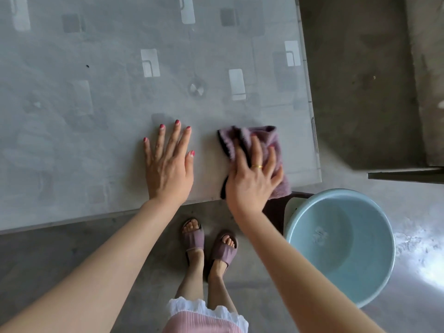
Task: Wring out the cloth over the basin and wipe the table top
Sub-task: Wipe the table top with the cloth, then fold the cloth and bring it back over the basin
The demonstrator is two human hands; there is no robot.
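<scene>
A mauve cloth [269, 140] with a dark edge lies crumpled on the grey patterned glass table top [96, 116], near its front right corner. My right hand [252, 174] presses flat on the cloth, fingers spread over it, a gold ring on one finger. My left hand [168, 162] rests flat on the bare table top to the left of the cloth, fingers apart, holding nothing. A light blue round basin [341, 246] stands on the floor below and right of the table corner, with a little water in it.
The table's front edge runs from lower left to the right corner [319, 179]. My feet in mauve slippers [209, 241] stand on the concrete floor beside the basin. A dark step or ledge [406, 175] lies to the far right.
</scene>
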